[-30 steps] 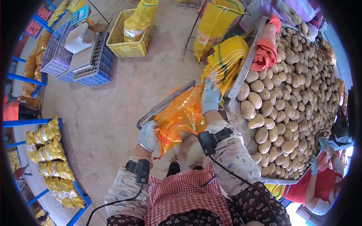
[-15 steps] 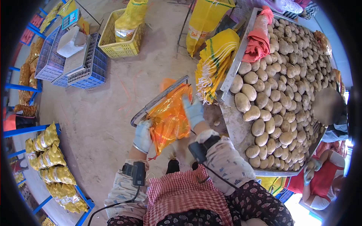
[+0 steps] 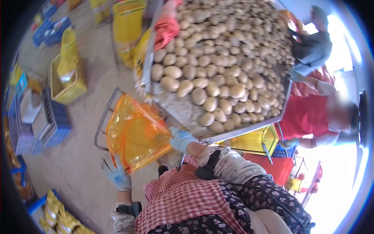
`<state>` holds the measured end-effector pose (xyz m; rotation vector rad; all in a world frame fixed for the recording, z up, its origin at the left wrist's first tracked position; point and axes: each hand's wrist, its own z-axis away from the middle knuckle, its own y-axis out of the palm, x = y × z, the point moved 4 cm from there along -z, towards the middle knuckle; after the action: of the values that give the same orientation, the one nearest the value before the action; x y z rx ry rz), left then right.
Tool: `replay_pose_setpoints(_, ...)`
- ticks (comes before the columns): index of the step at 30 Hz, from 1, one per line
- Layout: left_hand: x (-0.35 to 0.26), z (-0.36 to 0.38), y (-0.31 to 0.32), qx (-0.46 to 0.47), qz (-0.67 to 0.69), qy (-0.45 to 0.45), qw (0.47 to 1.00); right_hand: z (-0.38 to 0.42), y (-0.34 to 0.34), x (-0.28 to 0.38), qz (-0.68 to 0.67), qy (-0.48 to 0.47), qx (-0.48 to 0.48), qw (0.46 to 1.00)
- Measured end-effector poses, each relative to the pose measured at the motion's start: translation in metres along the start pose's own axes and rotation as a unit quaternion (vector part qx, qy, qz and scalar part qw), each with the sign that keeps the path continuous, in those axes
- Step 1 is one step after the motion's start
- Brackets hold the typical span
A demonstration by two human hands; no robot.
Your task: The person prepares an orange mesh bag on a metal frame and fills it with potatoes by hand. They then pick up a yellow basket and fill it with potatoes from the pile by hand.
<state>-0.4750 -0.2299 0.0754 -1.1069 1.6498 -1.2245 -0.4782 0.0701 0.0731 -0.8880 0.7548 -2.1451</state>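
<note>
Below the near edge of the potato table [image 3: 249, 126], an orange mesh bag [image 3: 134, 132] hangs on a metal frame [image 3: 104, 117]. Right hand [image 3: 181, 139], gloved, grips the bag's rim; left hand [image 3: 116, 174], fingers spread, rests open beneath its lower corner. Bag looks light, floppy, slippery; best gripped at the rim.

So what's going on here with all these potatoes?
A person in blue gloves is handling an orange mesh bag hung on a metal frame beside a big tray heaped with potatoes. The right hand holds the bag's edge next to the tray; the left hand is spread at the bag's lower corner. Other people stand at the tray's far side.
</note>
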Motion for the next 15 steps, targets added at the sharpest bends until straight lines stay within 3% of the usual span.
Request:
replay_pose_setpoints(1,-0.01,-0.004,-0.01,-0.028,-0.11,0.083,0.99,0.008,-0.005,0.005,0.043,-0.038,0.007,0.998)
replay_pose_setpoints(2,-0.015,-0.004,-0.001,-0.034,-0.111,0.088,0.989,0.017,-0.007,0.012,0.085,-0.083,0.024,0.993)
replay_pose_setpoints(4,-0.02,0.024,0.036,0.27,0.034,0.212,0.939,0.025,-0.016,0.02,0.122,-0.115,0.04,0.985)
replay_pose_setpoints(5,-0.031,0.025,0.03,0.376,0.041,0.219,0.899,0.028,-0.028,0.02,0.109,-0.11,0.033,0.987)
replay_pose_setpoints(6,-0.051,0.02,0.023,0.476,0.054,0.218,0.85,0.032,-0.032,0.02,0.096,-0.105,0.027,0.989)
replay_pose_setpoints(7,-0.063,0.012,0.012,0.499,0.153,0.119,0.844,0.034,-0.028,0.016,0.109,-0.13,-0.002,0.985)
replay_pose_setpoints(8,-0.077,0.006,0.005,0.504,0.254,0.023,0.825,0.033,-0.027,0.012,0.122,-0.151,-0.038,0.98)
replay_pose_setpoints(10,-0.109,0.01,0.001,0.378,0.422,-0.046,0.823,0.032,-0.023,0.008,0.126,-0.155,-0.022,0.98)
replay_pose_setpoints(12,-0.149,0.012,0.015,0.264,0.468,0.015,0.843,0.031,-0.022,0.007,0.129,-0.152,-0.011,0.98)
replay_pose_setpoints(13,-0.167,0.015,0.022,0.263,0.463,0.008,0.846,0.032,-0.025,0.009,0.131,-0.144,0.011,0.981)
replay_pose_setpoints(15,-0.196,0.016,0.029,0.243,0.358,0.027,0.901,0.031,-0.025,0.007,0.129,-0.138,0.029,0.982)
